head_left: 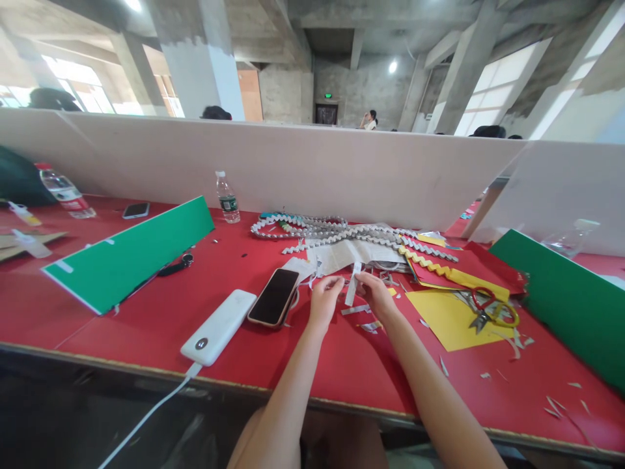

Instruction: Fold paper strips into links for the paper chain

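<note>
My right hand pinches a narrow white paper strip that hangs down between my hands. Close beside it, my left hand has thumb and fingertips pressed together; whatever they hold, if anything, is too small to make out. Below the hands lie other paper strips. Just beyond them, long grey-white folded zigzag paper chains are heaped over printed paper sheets. A yellow folded chain extends to the right of the heap.
Left of my hands lie a phone and a cabled white power bank. Scissors rest on yellow paper at right. Green boards flank the red tabletop. A water bottle stands by the pale partition.
</note>
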{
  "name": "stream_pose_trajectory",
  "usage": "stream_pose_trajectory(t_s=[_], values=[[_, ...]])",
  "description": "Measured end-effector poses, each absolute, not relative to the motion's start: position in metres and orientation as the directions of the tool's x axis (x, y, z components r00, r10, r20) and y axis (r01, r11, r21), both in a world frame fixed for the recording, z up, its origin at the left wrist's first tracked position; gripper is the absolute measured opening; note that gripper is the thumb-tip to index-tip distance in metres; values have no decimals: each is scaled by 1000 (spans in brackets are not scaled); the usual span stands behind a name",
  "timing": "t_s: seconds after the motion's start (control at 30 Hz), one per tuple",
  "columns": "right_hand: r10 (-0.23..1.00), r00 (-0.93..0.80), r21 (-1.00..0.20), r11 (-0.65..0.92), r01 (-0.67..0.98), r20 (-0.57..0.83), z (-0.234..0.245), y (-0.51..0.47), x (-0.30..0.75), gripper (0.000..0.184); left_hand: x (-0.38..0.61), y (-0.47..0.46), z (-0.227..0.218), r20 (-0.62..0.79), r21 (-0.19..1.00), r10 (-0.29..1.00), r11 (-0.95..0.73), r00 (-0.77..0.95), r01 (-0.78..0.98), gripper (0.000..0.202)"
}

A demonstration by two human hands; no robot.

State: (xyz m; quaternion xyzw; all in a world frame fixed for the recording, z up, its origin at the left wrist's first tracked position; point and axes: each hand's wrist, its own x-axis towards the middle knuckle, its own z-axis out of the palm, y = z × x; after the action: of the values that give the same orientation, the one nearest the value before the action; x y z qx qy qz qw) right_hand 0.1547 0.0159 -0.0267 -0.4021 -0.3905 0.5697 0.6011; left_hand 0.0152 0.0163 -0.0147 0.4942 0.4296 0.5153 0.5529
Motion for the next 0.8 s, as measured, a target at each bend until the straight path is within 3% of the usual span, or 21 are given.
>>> stream_pose_trajectory(t_s=[0.13,0.3,0.43,0.8], values=[[999,2,-960,53,-276,55,-24,12,152,28,14,17,-17,145,989,986,-145,88,2,26],[997,-28,-976,64,-207,72,-23,11,150,22,14,14,-15,237,939,944,-283,228,196,26],[998,-22,-978,60,-199,65,-23,10,147,22,15,13,-16,279,898,939,-329,200,291,28],[999,-21,-950,20,-313,28,-18,9,141,36,6,17,-12,269,916,962,-271,50,297,16]])
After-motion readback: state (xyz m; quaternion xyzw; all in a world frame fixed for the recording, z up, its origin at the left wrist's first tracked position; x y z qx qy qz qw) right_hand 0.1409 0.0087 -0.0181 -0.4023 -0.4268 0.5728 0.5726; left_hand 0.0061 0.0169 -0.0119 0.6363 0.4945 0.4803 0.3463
